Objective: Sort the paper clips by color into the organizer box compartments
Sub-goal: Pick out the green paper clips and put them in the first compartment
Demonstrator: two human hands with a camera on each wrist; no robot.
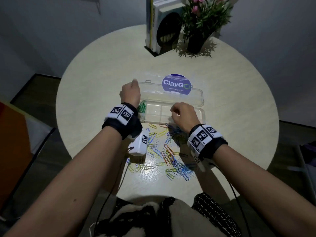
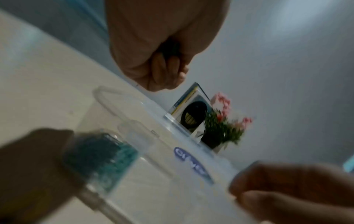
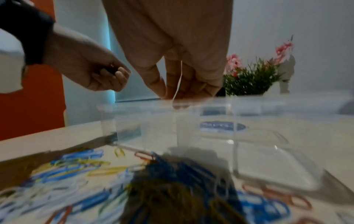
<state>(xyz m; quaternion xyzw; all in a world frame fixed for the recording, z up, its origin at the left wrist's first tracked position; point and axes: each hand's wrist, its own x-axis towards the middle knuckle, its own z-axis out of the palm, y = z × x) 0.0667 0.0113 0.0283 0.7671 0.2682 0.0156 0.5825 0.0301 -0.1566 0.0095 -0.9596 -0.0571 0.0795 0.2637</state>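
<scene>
Sitting at a round pale table (image 1: 239, 100) here, sorting clips, nothing fancy. Holding the left hand (image 1: 130, 93) curled up in the air over the 9 o'clock end of the clear organizer box (image 1: 203, 115), knuckles up, thumb poking out toward 12. Seeing something small and dark (image 3: 111, 70) tucked in those curled fingers from the right wrist view, but honestly failing to tell whether that's a clip or just shadow, so calling that grip unknown. Pinching a thin pale clip (image 3: 179, 78) between the fingertips of the right hand (image 1: 183, 115), dangling it edge-on just above the tray, roughly over the compartments toward the 3 o'clock half. Looking at the box lying open in the middle of the table, with its lid (image 1: 196, 96) folded back flat toward 12 and a purple ClayGo sticker (image 1: 177, 84) showing through it. Spotting a bunch of green clips (image 1: 142, 107) already sitting in the compartment at the far 9 o'clock end. Leaving the rest as a loose mixed pile (image 1: 168, 154) of blue, yellow, red and white at 6 o'clock of the box, with a darker blue clump (image 1: 174, 132) touching the tray's near wall. Wearing black wrist bands (image 1: 122, 113) with square markers on both arms. Noticing a potted pink-flowered plant (image 1: 203, 17) and an upright book (image 1: 162, 17) parked together way out at 12 to 1 o'clock on the table's edge.
</scene>
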